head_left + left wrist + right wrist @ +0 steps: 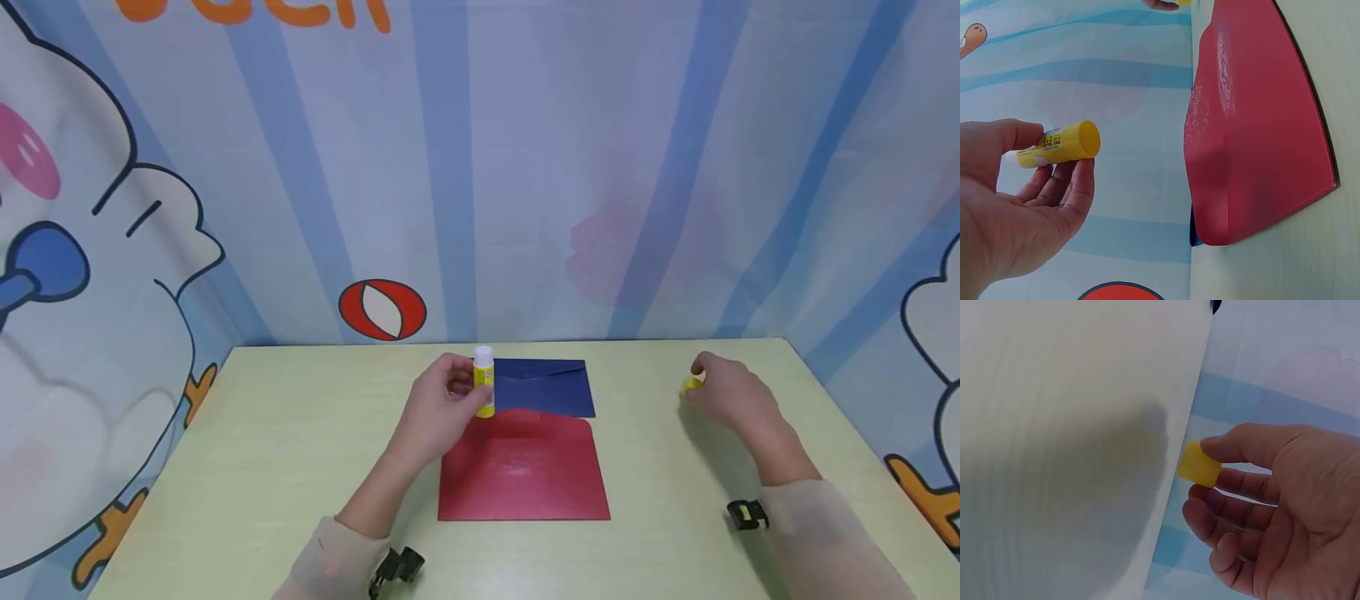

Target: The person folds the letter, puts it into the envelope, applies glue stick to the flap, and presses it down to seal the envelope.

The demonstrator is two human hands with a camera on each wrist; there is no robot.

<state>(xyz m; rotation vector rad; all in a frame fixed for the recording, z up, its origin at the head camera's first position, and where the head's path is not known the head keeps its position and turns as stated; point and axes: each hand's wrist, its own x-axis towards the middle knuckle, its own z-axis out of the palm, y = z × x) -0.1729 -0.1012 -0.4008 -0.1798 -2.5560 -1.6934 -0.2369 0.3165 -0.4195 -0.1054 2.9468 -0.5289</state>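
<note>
A yellow glue stick (484, 385) with a white upper end is pinched upright between the thumb and fingers of my left hand (438, 408). It is held over the edge where a red envelope (525, 471) meets a dark blue envelope (543, 390). In the left wrist view the glue stick (1060, 145) shows small print and its yellow end. Over the right part of the table my right hand (738, 400) pinches a small yellow cap (1200, 464) between thumb and fingertips. The red envelope's flap (525, 423) lies toward the blue envelope and has shiny streaks.
Both envelopes lie on a pale wooden table (300, 467), the red one nearer me. Behind the table hangs a blue striped backdrop (525, 167) with cartoon figures. A small black camera (397, 567) is on the left wrist, another camera (747, 514) on the right.
</note>
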